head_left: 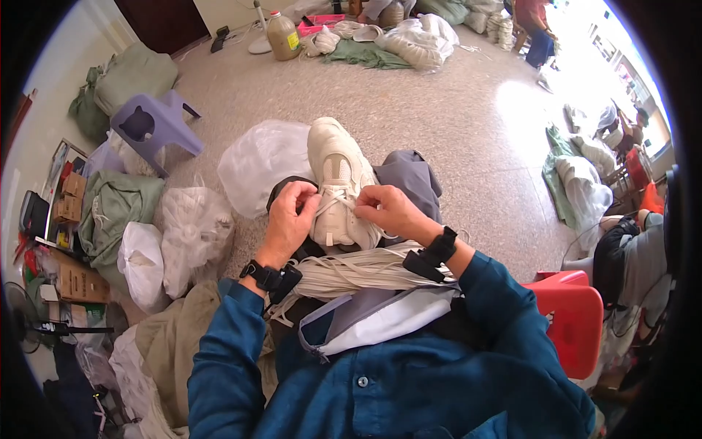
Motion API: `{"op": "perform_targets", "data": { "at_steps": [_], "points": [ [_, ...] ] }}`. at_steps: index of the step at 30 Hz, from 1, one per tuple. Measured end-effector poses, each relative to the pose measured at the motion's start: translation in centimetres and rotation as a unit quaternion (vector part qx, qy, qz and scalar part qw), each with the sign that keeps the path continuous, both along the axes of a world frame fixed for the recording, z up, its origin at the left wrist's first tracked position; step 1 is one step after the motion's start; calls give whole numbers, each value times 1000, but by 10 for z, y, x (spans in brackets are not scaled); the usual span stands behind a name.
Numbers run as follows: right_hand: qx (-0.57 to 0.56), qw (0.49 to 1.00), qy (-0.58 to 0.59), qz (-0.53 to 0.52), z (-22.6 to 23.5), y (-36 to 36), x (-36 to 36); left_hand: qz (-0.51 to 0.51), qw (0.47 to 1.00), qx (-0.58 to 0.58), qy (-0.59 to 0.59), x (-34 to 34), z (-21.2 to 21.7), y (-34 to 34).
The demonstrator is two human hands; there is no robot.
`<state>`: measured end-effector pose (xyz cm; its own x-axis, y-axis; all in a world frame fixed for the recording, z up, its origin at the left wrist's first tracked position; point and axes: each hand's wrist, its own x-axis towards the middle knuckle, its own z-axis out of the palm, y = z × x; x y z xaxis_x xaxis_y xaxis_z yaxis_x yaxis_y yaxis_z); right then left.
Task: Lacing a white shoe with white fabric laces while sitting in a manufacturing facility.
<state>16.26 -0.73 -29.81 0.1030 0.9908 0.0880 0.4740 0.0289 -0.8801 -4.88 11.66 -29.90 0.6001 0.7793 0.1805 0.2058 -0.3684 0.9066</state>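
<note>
A cream sneaker (333, 139) rests on my lap, its toe pointing away from me and its heel tab toward me. White shoelace (338, 199) crosses over its upper part between my hands. At the shoe's left side, my left hand (291, 216) is closed in a pinch on the lace. My right hand (395, 211) pinches the lace on the other side, fingers curled inward. Just below the shoe, a thick bundle of loose off-white laces (351, 276) lies across my lap, above a grey-and-white cloth piece (387, 322).
Beyond the shoe lies a clear plastic bag (267, 164). A purple stool (157, 128) and several filled sacks (194, 234) stand to the left. My right elbow is near a red plastic stool (567, 318). A jug (283, 36) and bagged shoes (420, 44) sit farther off; other people are at the right.
</note>
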Motion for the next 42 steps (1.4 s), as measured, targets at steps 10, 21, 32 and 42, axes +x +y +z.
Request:
{"op": "perform_targets", "data": {
  "at_steps": [10,21,32,42],
  "points": [
    [-42,998,55,-5,-5,-1,-2,-79,940,316,102,6,11,-14],
    [34,983,-173,-46,4,9,-18,-91,909,344,218,15,23,-8],
    [57,989,-126,-46,4,8,-12,-89,872,346,334,-71,53,-15],
    [81,988,-119,-60,1,7,-10,-51,803,155,573,-270,11,-62]
  ]
}}
